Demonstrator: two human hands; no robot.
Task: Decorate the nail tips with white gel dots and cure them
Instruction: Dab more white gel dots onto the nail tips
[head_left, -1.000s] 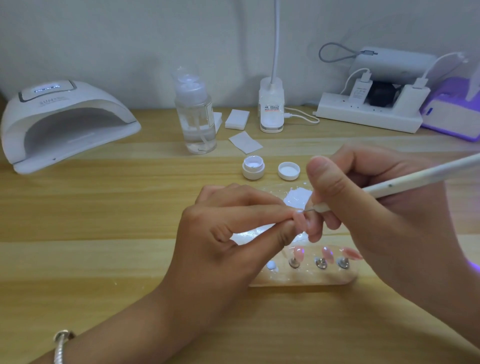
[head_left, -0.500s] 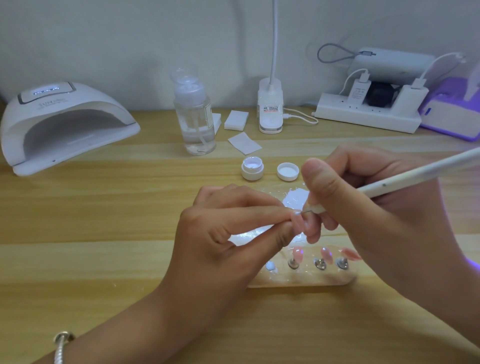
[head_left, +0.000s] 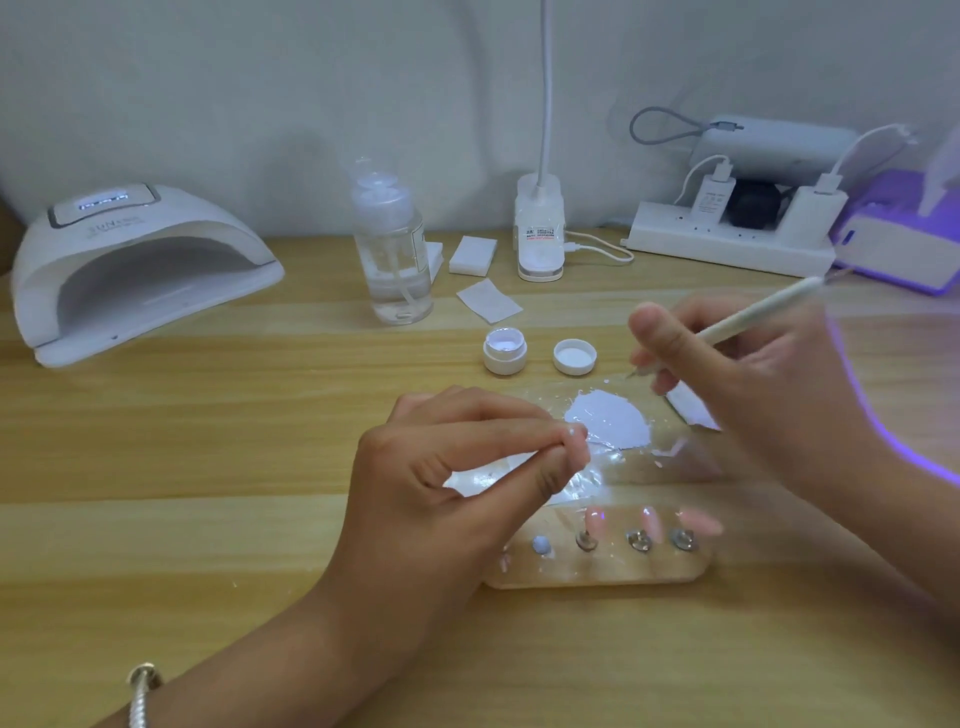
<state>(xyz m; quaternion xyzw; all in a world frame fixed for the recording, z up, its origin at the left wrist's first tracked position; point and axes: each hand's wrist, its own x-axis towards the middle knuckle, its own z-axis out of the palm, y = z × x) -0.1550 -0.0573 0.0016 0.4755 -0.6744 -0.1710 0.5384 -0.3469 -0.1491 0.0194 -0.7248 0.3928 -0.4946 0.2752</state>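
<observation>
The light-wood table (head_left: 208, 441) runs in pale honey bands of grain, and nearly everything on it is white: the domed plastic curing lamp (head_left: 145, 270), the small round gel jar (head_left: 504, 353), the slim dotting pen (head_left: 753, 313). The almond-shaped nail tips (head_left: 698, 522) are soft pink, and the boxy lamp (head_left: 893, 244) far right glows violet.

The left hand (head_left: 457, 478) pinches a nail tip (head_left: 574, 434) between thumb and forefinger; the right hand (head_left: 753, 395), held apart from it, grips a dotting pen (head_left: 748, 318)

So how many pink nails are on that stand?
3: left nail tip, middle nail tip, right nail tip, in a row on the stand. The left hand may hide more.
</observation>
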